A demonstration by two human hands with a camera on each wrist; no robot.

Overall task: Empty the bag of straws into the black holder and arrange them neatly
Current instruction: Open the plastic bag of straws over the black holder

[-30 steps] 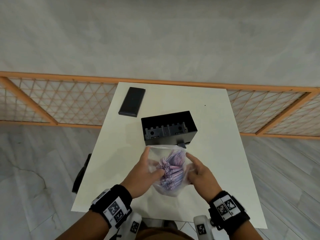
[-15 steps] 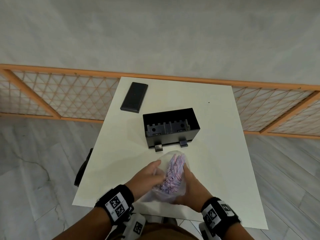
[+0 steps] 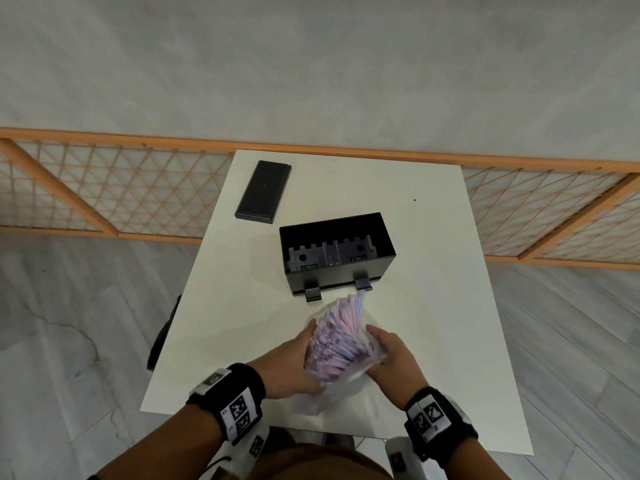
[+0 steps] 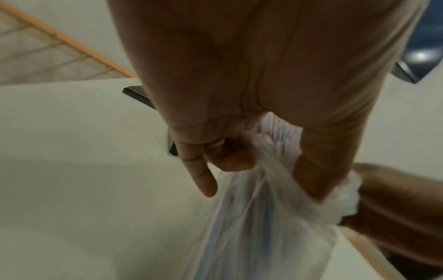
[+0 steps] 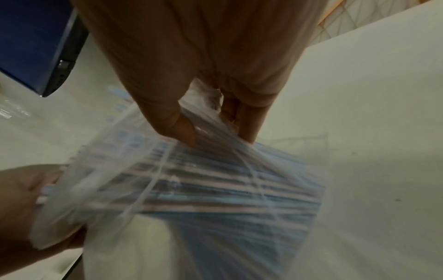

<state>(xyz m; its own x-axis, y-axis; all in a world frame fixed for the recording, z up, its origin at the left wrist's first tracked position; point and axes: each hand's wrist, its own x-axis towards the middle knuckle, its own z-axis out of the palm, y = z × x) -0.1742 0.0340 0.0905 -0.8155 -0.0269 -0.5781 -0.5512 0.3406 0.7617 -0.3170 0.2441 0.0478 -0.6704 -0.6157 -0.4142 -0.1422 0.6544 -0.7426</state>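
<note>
A clear plastic bag [image 3: 341, 384] full of pink and blue wrapped straws [image 3: 337, 336] is held just above the white table [image 3: 242, 323], its open end pointing at the black holder [image 3: 337, 252]. My left hand [image 3: 296, 362] grips the bag's left side and bunches its plastic [image 4: 266, 189]. My right hand [image 3: 391, 358] pinches the bag's right side [image 5: 203, 170]. Some straw tips stick out of the mouth near the holder's front clips. The holder is open on top, with notched dividers inside and no straws in view there.
A flat black lid [image 3: 264, 191] lies at the table's far left. An orange lattice fence [image 3: 104, 188] runs behind the table. The table's near edge is just below my wrists.
Both hands have squeezed the bag narrower and tipped it forward. The straws have slid up toward the holder, and their tips now poke out of the bag's mouth.
</note>
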